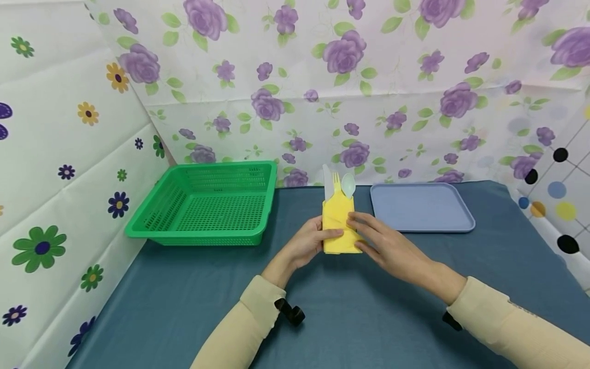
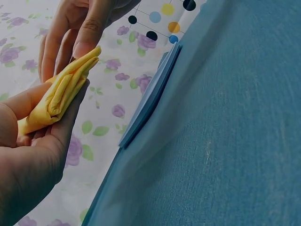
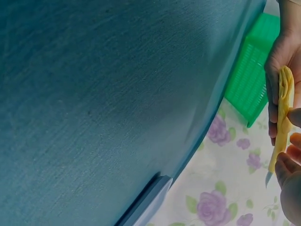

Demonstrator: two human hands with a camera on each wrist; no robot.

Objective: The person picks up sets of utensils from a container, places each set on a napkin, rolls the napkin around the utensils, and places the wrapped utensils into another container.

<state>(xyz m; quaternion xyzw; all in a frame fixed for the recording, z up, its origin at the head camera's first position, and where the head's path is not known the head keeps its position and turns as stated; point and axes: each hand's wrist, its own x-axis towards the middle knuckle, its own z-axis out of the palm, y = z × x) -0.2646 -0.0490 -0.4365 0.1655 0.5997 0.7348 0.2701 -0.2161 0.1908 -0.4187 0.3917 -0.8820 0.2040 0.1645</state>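
A folded yellow napkin [image 1: 335,218] forms a pouch, held up above the table. From its top stick a whitish knife [image 1: 328,183], a yellow fork [image 1: 336,182] and a pale green spoon [image 1: 348,185]. My left hand [image 1: 305,242] holds the pouch from the left, thumb across its front and fingers behind. My right hand [image 1: 392,248] touches the front and right edge with its fingertips and thumb, fingers mostly extended. In the left wrist view, the bottom folds of the napkin [image 2: 61,94] show in layers. A knife tip pokes out in the right wrist view.
A green perforated basket [image 1: 216,238] stands at the back left of the blue-covered table [image 1: 350,323]. At the back right lies a flat blue-grey tray [image 1: 419,205]. Flower-printed cloth walls [image 1: 304,66] rise behind and at the left; a dotted one stands at the right.
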